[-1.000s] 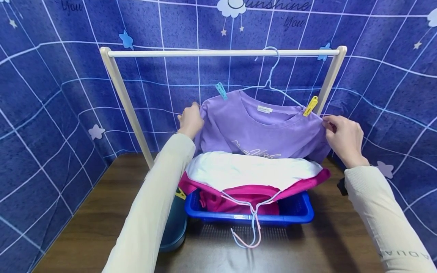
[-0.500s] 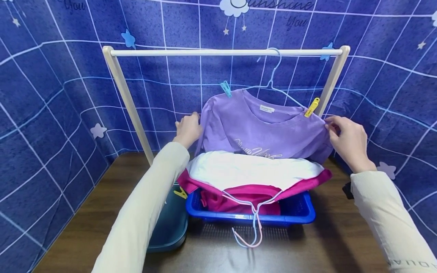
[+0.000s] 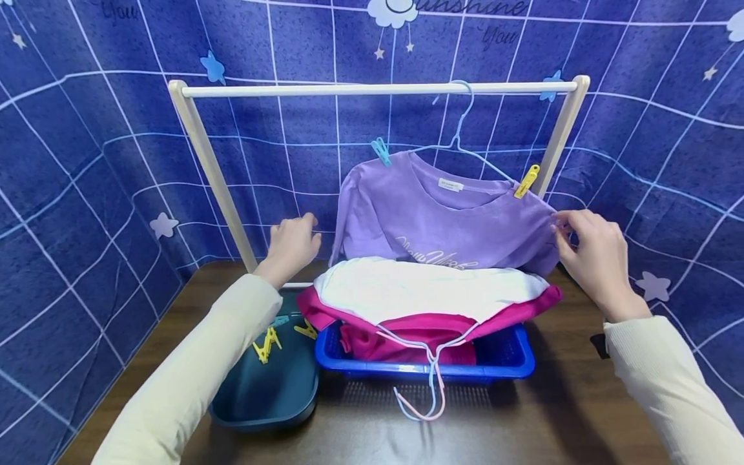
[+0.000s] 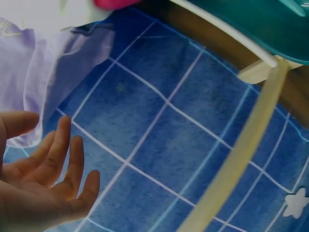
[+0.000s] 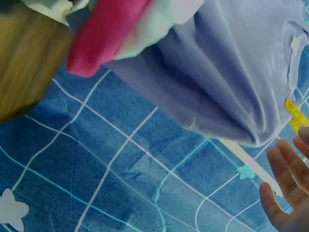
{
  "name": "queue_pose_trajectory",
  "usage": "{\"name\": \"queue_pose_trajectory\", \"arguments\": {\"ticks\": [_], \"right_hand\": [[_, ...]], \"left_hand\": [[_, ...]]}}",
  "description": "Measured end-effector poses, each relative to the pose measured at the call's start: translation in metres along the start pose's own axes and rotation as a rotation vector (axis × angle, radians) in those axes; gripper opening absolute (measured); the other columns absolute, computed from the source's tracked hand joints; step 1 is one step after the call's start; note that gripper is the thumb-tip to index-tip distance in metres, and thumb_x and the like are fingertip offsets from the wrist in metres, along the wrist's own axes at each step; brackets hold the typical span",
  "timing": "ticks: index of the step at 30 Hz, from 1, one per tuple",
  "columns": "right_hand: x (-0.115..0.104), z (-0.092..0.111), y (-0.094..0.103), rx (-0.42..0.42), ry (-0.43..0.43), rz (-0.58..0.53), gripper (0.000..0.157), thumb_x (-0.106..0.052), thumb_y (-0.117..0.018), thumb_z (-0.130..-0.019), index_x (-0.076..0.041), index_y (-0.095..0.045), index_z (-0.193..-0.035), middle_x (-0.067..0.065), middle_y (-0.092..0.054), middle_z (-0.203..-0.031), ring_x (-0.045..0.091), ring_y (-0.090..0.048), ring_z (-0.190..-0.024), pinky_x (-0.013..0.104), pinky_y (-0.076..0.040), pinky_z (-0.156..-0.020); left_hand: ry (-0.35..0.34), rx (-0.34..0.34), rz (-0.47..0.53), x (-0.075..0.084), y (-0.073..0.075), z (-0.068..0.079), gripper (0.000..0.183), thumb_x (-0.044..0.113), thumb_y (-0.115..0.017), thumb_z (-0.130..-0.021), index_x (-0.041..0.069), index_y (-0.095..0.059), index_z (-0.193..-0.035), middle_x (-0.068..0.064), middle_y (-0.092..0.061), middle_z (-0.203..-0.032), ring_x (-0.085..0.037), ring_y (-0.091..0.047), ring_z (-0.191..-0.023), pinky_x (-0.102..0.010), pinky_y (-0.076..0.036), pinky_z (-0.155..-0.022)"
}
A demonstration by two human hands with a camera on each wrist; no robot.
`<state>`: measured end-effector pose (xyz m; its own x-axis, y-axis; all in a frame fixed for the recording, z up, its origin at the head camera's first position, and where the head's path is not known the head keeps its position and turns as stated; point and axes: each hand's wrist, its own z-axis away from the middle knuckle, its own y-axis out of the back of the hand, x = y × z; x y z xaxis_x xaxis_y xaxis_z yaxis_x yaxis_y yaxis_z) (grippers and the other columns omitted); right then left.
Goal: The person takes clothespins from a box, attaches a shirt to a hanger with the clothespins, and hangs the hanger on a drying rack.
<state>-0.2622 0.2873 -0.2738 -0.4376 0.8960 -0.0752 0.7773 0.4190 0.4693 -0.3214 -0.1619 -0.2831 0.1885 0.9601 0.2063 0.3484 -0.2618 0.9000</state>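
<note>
A purple shirt [image 3: 442,226] hangs on a light blue hanger [image 3: 458,135], clipped at one shoulder by a blue clothespin [image 3: 380,152] and at the other by a yellow clothespin [image 3: 526,181]. My left hand [image 3: 292,245] is off the shirt, to its left, fingers relaxed and holding nothing; in the left wrist view the palm [image 4: 46,188] shows with fingers spread. My right hand [image 3: 599,255] stays right at the shirt's right shoulder edge. In the right wrist view its fingers [image 5: 289,174] are loosely extended beside the cloth, with no fabric between them.
A white and magenta garment [image 3: 430,287] on hangers lies over a blue basket [image 3: 424,369] holding magenta cloth. Left of it stands a dark teal bin [image 3: 261,413] with several clothespins. The wooden rack's post [image 3: 215,174] rises behind my left hand, under a white rail [image 3: 320,90].
My left hand has left the shirt's left shoulder and moved left and down, above the teal bin. My right hand has dropped slightly, its fingers loosened at the shirt's edge.
</note>
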Motion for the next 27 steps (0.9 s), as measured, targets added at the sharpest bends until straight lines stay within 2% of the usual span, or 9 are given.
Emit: {"name": "queue_pose_trajectory", "arguments": {"ticks": [5,9,13,18,27], "right_hand": [[-0.005,0.015,-0.003,-0.036,0.055,-0.018,0.014,-0.002,-0.061,-0.076,-0.001,-0.064,-0.089,0.014,-0.061,-0.074,0.031,-0.054,-0.067,0.048,-0.036,-0.064],[-0.008,0.028,-0.007,-0.100,0.080,-0.025,0.018,-0.001,-0.063,-0.073,-0.002,-0.064,-0.091,0.013,-0.062,-0.076,0.030,-0.054,-0.070,0.047,-0.036,-0.065],[-0.011,0.040,-0.011,-0.181,0.104,-0.025,0.020,-0.001,-0.063,-0.073,-0.002,-0.064,-0.093,0.014,-0.065,-0.084,0.033,-0.058,-0.079,0.047,-0.037,-0.069],[-0.014,0.055,-0.015,-0.263,0.131,-0.006,0.023,-0.003,-0.065,-0.072,-0.004,-0.064,-0.095,0.012,-0.065,-0.088,0.033,-0.059,-0.082,0.047,-0.037,-0.069],[-0.014,0.075,-0.021,-0.332,0.149,-0.023,0.025,-0.002,-0.067,-0.068,-0.005,-0.064,-0.092,0.010,-0.064,-0.089,0.029,-0.058,-0.083,0.046,-0.037,-0.070]], "left_hand": [[-0.008,-0.001,-0.009,-0.021,-0.004,0.018,0.030,0.021,-0.052,-0.089,0.001,-0.056,-0.111,-0.020,-0.063,-0.105,-0.042,-0.055,-0.099,-0.054,-0.039,-0.080],[-0.020,-0.009,-0.036,-0.033,-0.011,0.031,0.029,0.020,-0.053,-0.088,0.001,-0.057,-0.109,-0.022,-0.062,-0.104,-0.043,-0.054,-0.097,-0.055,-0.039,-0.080],[-0.042,-0.001,-0.070,-0.040,-0.020,0.044,0.027,0.020,-0.056,-0.086,0.001,-0.059,-0.106,-0.022,-0.062,-0.101,-0.043,-0.054,-0.093,-0.056,-0.040,-0.078],[-0.042,-0.035,-0.101,-0.045,-0.031,0.058,0.025,0.020,-0.058,-0.085,0.002,-0.060,-0.103,-0.023,-0.060,-0.101,-0.044,-0.053,-0.093,-0.058,-0.038,-0.079],[-0.044,-0.109,-0.139,-0.056,-0.053,0.076,0.028,0.016,-0.062,-0.080,-0.001,-0.058,-0.102,-0.023,-0.060,-0.097,-0.045,-0.054,-0.092,-0.058,-0.039,-0.074]]}}
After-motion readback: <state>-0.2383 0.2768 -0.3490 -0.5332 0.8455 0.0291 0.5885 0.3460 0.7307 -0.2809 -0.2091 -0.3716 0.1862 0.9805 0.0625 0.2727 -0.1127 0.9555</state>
